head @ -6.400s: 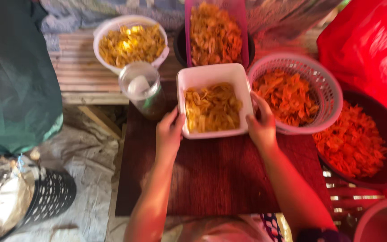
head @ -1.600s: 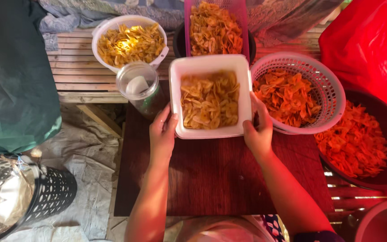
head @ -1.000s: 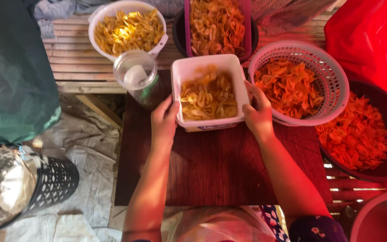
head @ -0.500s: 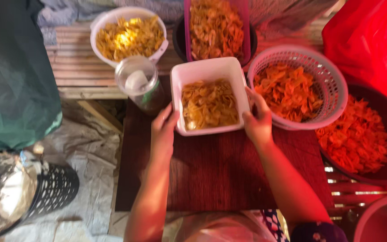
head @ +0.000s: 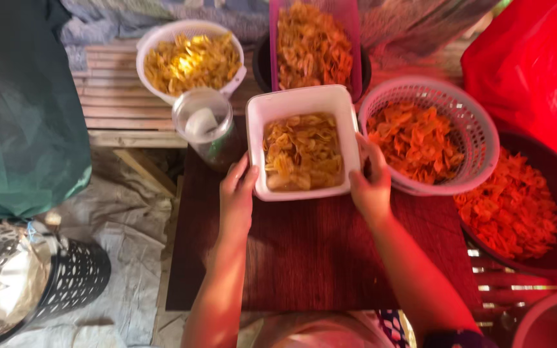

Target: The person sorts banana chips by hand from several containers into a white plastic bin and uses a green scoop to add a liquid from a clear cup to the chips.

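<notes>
Both hands grip the white square tub (head: 303,103) of yellow chips: left hand (head: 236,193) on its left wall, right hand (head: 370,187) on its right. The tub sits on the dark tabletop (head: 311,258), partly filled, with a pink basket (head: 478,129) just right of it.

No labels, signs or screens appear. The nearest thing to a package is 1 large red plastic bag (head: 533,84) bulging at the upper right corner, just beyond the baskets of orange chips, its surface crinkled and glossy, with no markings visible.
</notes>
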